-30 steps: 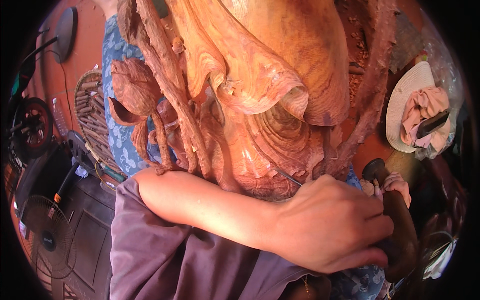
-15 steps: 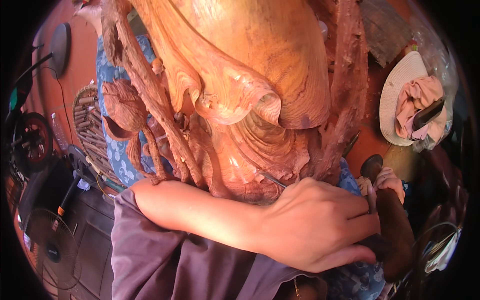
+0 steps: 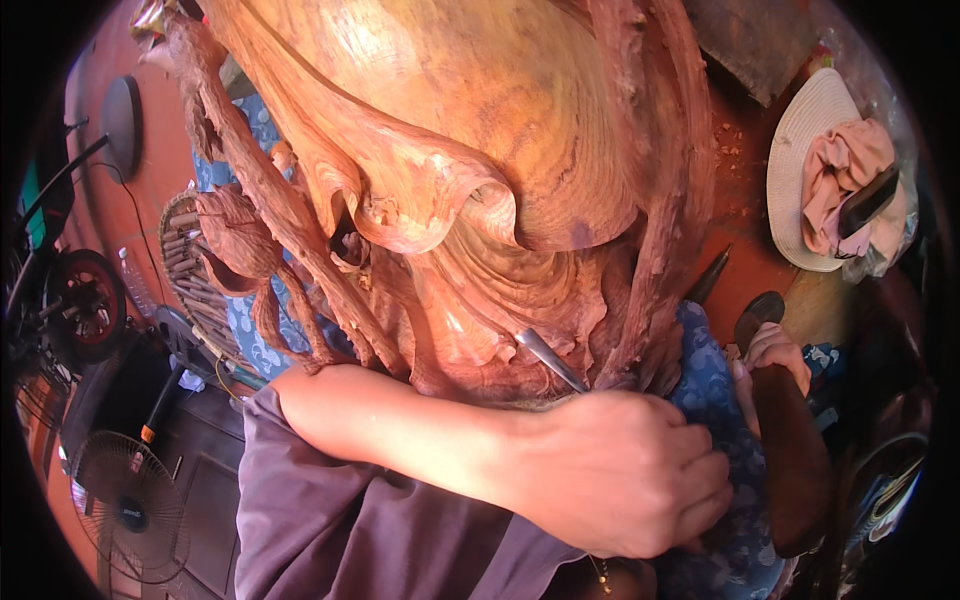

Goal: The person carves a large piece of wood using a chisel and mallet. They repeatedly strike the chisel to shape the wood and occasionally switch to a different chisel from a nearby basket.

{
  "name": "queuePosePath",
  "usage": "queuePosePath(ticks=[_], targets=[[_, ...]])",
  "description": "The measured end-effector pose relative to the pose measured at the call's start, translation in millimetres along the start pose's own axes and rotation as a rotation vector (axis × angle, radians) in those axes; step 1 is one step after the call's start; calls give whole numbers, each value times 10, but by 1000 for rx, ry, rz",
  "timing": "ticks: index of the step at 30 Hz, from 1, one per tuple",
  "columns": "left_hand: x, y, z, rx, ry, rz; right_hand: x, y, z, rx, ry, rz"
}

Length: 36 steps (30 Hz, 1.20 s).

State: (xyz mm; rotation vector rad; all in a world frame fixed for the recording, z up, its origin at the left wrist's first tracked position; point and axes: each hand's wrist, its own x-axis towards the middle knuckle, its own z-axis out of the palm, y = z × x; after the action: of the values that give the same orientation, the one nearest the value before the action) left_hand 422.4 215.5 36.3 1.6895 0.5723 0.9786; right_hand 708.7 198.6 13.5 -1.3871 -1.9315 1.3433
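Observation:
My left hand (image 3: 635, 475) is closed, its arm crossing from the left below a large reddish-brown wood carving (image 3: 460, 110). From the top of that fist a metal chisel (image 3: 552, 360) sticks out, its tip beside the rippled folds low on the carving. The chisel's handle is hidden in my hand. Farther right, my right hand (image 3: 775, 348) is wrapped around the narrow part of a dark wooden mallet (image 3: 795, 465), partly in shadow. Carved stems and a bud (image 3: 238, 235) stand out on the carving's left side.
Blue patterned cloth (image 3: 708, 370) lies around the carving. At right is a straw hat (image 3: 795, 190) with peach fabric and a dark object on it. On the left are a basket of rods (image 3: 190, 262), a fan (image 3: 130, 512), a plastic bottle (image 3: 132, 278) and a wheel (image 3: 88, 308).
My left fist has tightened and turned, so more of the chisel shaft shows, at a steeper slant. The carving has shifted slightly left and up in view. The mallet remains in my right hand.

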Motion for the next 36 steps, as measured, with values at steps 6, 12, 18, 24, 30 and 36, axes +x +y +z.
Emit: queuePosePath(ticks=[6,12,18,24,30,36], targets=[[-16,5,45,-135,-126,-154,-46,45,26,-30,51,100],[23,14,17,-60,-11,-208,-32,86,17,3,35,70],[49,34,-29,-177,71,-287,-48,85,-18,-11,26,92],[37,29,-57,-189,162,-269,26,0,-31,4,5,93],[58,13,4,-199,401,-237,110,-126,-76,74,26,63],[37,25,-75,-212,319,-292,168,-196,-145,10,27,67]])
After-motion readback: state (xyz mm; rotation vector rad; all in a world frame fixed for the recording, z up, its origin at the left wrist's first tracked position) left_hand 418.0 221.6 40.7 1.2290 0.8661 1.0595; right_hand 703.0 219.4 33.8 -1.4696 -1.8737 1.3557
